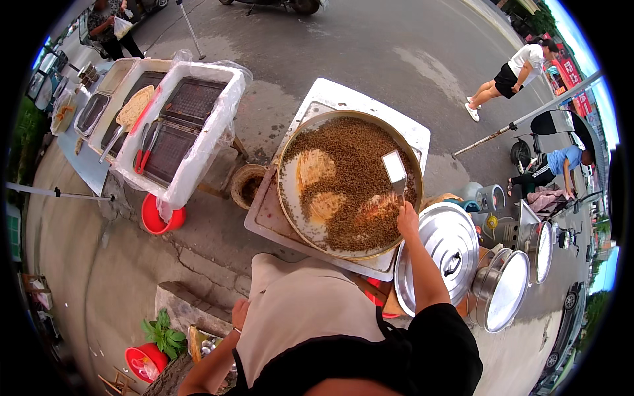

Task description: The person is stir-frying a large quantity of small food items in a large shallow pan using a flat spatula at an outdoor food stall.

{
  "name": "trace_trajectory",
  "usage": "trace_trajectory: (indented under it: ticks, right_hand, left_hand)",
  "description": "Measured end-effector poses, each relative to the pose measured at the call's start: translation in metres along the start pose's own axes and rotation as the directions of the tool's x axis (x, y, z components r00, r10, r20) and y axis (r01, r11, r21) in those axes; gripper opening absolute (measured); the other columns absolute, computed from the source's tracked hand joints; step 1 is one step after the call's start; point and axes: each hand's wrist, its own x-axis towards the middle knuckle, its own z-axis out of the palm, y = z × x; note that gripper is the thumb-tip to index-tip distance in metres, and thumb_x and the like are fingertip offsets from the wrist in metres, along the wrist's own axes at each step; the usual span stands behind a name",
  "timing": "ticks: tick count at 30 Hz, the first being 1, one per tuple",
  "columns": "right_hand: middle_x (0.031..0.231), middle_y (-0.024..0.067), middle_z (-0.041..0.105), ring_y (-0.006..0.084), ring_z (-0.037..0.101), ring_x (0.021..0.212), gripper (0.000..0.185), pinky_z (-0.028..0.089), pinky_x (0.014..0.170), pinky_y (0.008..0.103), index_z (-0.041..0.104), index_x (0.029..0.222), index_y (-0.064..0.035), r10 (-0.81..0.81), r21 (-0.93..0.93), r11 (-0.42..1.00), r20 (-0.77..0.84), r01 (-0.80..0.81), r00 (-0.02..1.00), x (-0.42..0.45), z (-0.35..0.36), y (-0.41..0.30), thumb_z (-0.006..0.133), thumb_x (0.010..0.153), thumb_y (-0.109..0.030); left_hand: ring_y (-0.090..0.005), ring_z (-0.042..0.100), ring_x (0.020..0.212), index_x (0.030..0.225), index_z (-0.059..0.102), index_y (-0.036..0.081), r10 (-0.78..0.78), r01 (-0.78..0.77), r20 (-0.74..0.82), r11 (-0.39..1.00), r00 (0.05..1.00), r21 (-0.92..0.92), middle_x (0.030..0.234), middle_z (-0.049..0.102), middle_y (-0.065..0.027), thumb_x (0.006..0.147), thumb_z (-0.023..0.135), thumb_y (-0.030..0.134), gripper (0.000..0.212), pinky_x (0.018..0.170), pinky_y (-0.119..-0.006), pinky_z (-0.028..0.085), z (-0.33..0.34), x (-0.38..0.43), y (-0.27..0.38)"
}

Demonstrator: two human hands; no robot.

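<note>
My right hand (407, 221) grips the handle of a metal spatula (395, 167) over the right side of a large round pan (420, 163). Small brown pebbles (346, 136) cover much of the pan. Two pale flatbreads, one upper (315, 170) and one lower (327, 207), lie among them on the left. A reddish-brown flatbread (375, 210), partly strewn with pebbles, lies left of my right hand. My left hand (240, 314) is low beside the edge of my beige apron (302, 307); its fingers are partly hidden.
The pan stands on a white-topped stand (342, 91). Left are a foam box (185, 180) with dark trays, red-handled tongs (143, 153) and a flatbread on a spatula (134, 106). Right are a large aluminium lid (441, 257), metal pots (500, 292) and a gas cylinder (488, 195). Several people are nearby.
</note>
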Motion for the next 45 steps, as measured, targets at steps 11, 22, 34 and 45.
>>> trace_trajectory:
  ticks: [11, 22, 34, 45]
  right_hand:
    - [0.085, 0.0242, 0.062, 0.0454, 0.058, 0.08, 0.027, 0.045, 0.069, 0.0535, 0.05, 0.119, -0.0103, -0.111, 0.223, 0.972, 0.146, 0.077, 0.983, -0.005, 0.035, -0.027, 0.044, 0.096, -0.023]
    - [0.074, 0.0191, 0.064, 0.039, 0.063, 0.068, 0.028, 0.048, 0.059, 0.0504, 0.044, 0.12, -0.0116, -0.216, -0.044, 0.973, 0.161, 0.226, 0.963, -0.047, -0.037, -0.009, 0.05, 0.094, -0.02]
    - [0.085, 0.0196, 0.063, 0.0401, 0.063, 0.076, 0.028, 0.048, 0.062, 0.0496, 0.038, 0.12, -0.0076, -0.149, -0.301, 0.938, 0.105, 0.174, 0.983, 0.129, 0.008, 0.023, 0.047, 0.094, -0.013]
    - [0.067, 0.0133, 0.06, 0.0345, 0.061, 0.062, 0.019, 0.044, 0.051, 0.0449, 0.047, 0.103, -0.0151, -0.433, -0.068, 0.879, 0.304, 0.472, 0.849, 0.158, 0.044, -0.046, 0.047, 0.097, -0.034]
  left_hand:
    - [-0.0327, 0.061, 0.077, 0.087, 0.059, -0.002, -0.34, 0.352, 0.097, 0.922, 0.935, -0.161, 0.08, 0.062, -0.0204, 0.089, 0.054, 0.028, 0.031, 0.07, -0.041, 0.046, 0.029, 0.003, -0.052]
    - [-0.0368, 0.055, 0.07, 0.079, 0.054, 0.006, 0.174, -0.268, 0.264, 0.887, 0.949, 0.376, 0.079, 0.052, -0.0149, 0.082, 0.055, 0.016, 0.011, 0.063, -0.045, 0.045, 0.033, -0.009, -0.057]
    - [-0.0333, 0.058, 0.081, 0.085, 0.058, 0.004, -0.091, 0.091, 0.005, 0.996, 0.996, 0.026, 0.086, 0.058, -0.0142, 0.082, 0.058, 0.015, 0.011, 0.069, -0.042, 0.048, 0.055, -0.084, -0.062]
    - [-0.0346, 0.058, 0.082, 0.089, 0.061, 0.003, -0.248, 0.248, -0.092, 0.969, 0.964, -0.009, 0.088, 0.058, -0.0158, 0.08, 0.058, 0.013, 0.014, 0.071, -0.042, 0.047, 0.057, -0.121, -0.013]
